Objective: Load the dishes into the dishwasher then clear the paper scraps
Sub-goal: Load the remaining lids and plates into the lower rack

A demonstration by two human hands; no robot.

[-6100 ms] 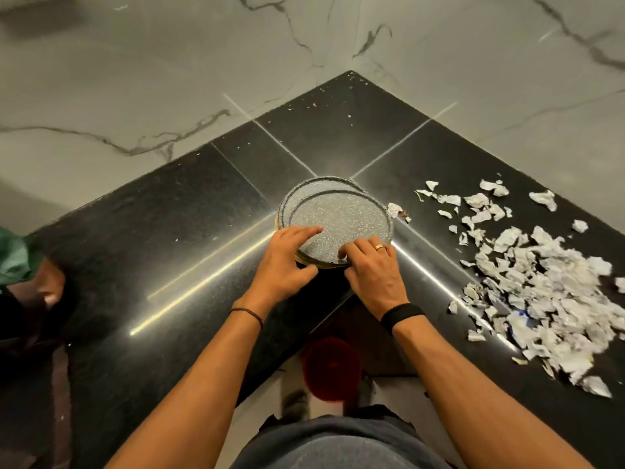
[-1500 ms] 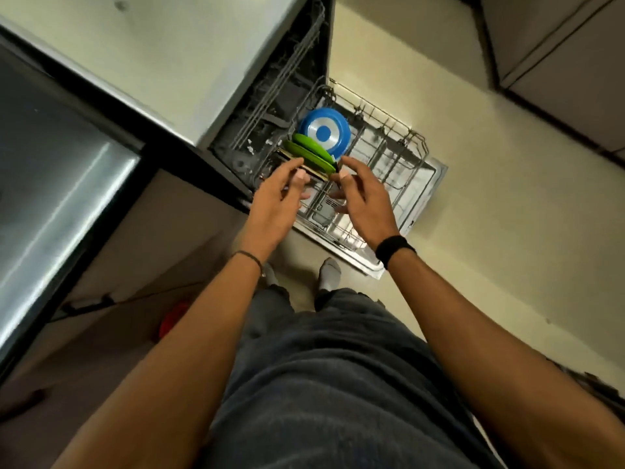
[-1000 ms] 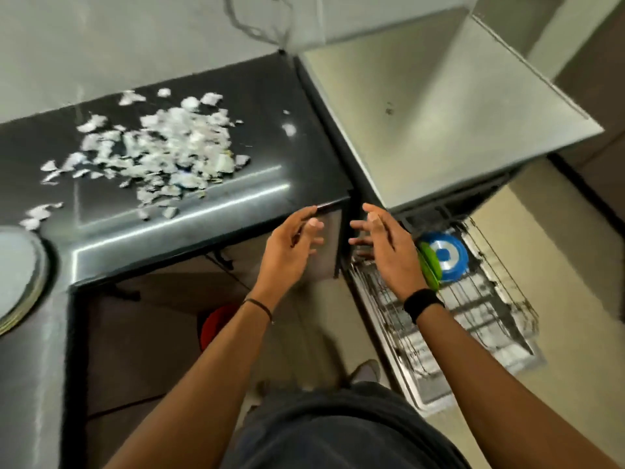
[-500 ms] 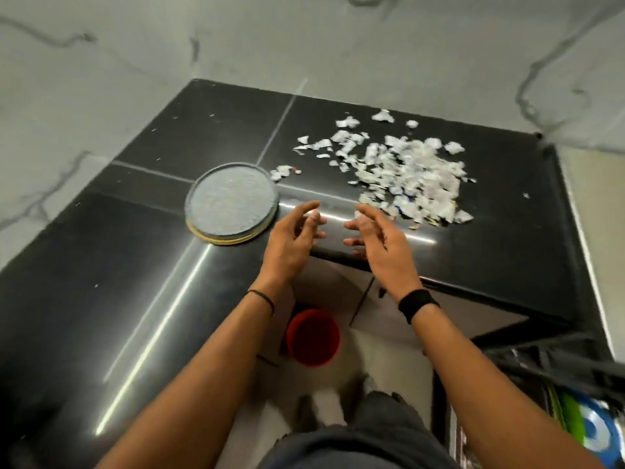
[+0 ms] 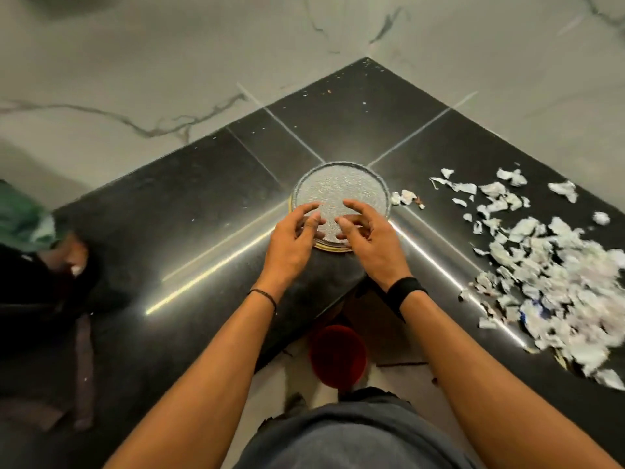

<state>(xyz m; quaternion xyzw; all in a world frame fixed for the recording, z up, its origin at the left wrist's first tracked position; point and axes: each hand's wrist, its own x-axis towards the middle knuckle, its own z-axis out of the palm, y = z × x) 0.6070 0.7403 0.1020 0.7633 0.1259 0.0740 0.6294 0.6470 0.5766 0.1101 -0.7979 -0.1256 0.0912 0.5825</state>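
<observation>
Grey plate (image 5: 340, 187) lay at the counter (image 5: 203, 204) edge; left hand (image 5: 291, 245) and right hand (image 5: 372, 245) hovered above, loosely curled, empty. A fumbled grip might slide it off.

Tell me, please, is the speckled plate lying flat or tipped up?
Flat: the speckled plate lies level on the black counter, no edge raised.

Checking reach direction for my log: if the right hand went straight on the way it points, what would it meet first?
Most likely the grey speckled plate. The right hand is over its near edge, fingers loosely curled toward its surface; depth is unclear, so they may already touch it.
</observation>
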